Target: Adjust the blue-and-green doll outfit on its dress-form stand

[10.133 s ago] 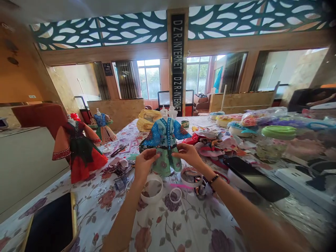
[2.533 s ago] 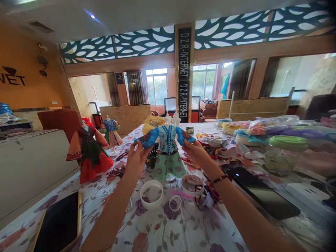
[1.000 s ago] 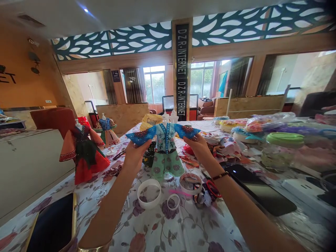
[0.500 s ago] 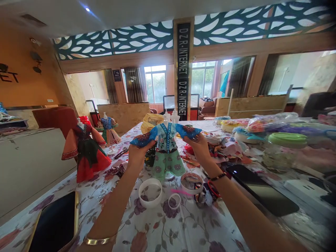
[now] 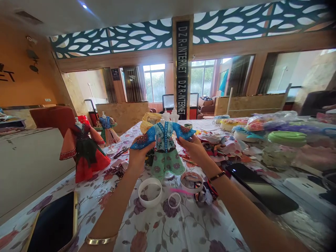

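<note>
Blue doll jacket (image 5: 165,138), held by both sleeves.
Left grip (image 5: 138,157) and right grip (image 5: 194,148) each clasped a sleeve; the jacket dressed a mannequin (image 5: 162,121) above the worktop (image 5: 159,229). White rings (image 5: 149,204) lay in front of the jacket, fabric scraps (image 5: 232,147) to its right, a red-skirted gown (image 5: 88,154) to its left.

Near desk (image 5: 156,231): open between the forearms (image 5: 112,210), up to the small ring (image 5: 174,207)
Green garment (image 5: 168,163): narrow front gap between white ring (image 5: 150,203) and tape roll (image 5: 192,189)
Right side: crowded by black phone (image 5: 262,189), fabric scraps (image 5: 227,151), lidded jar (image 5: 280,152)
</note>
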`<state>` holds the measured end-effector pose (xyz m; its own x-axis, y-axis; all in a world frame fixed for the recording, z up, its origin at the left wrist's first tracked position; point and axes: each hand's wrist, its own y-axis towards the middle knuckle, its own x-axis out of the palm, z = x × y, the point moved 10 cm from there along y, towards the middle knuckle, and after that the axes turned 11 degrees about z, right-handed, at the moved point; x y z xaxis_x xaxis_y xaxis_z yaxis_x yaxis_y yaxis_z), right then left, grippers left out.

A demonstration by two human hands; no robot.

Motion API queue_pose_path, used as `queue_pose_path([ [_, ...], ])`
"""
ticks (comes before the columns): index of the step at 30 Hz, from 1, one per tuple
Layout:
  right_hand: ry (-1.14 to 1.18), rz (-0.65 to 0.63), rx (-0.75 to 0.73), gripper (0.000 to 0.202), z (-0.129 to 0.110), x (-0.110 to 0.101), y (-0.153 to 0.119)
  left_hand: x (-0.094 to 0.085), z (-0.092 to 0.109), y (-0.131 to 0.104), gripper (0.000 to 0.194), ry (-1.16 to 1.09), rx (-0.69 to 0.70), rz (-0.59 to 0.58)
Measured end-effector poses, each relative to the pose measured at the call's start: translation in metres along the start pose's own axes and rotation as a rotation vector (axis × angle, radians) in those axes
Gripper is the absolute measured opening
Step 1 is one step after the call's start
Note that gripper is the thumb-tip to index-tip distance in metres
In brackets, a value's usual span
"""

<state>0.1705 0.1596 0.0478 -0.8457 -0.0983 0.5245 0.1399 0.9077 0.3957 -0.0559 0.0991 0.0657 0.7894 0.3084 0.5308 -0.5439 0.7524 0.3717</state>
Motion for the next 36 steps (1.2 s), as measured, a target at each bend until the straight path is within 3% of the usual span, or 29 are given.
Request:
queue_pose_path([
  [12,-0.085,0.145,-0.073,0.036,-0.005,-0.002,-0.01,-0.01,-0.018,-0.003,0.044,-0.005,0.023,0.093],
  [20,-0.09,0.159,-0.072,0.043,-0.001,-0.002,-0.012,-0.023,-0.017,0.003,0.045,0.012,0.146,0.222],
  [24,-0.096,0.193,-0.092,0.037,-0.002,-0.006,-0.01,-0.03,-0.009,0.005,0.045,0.05,0.213,0.264],
  [36,-0.049,0.297,-0.323,0.032,-0.044,-0.026,-0.001,-0.029,0.041,0.008,0.037,0.115,0.415,0.246],
])
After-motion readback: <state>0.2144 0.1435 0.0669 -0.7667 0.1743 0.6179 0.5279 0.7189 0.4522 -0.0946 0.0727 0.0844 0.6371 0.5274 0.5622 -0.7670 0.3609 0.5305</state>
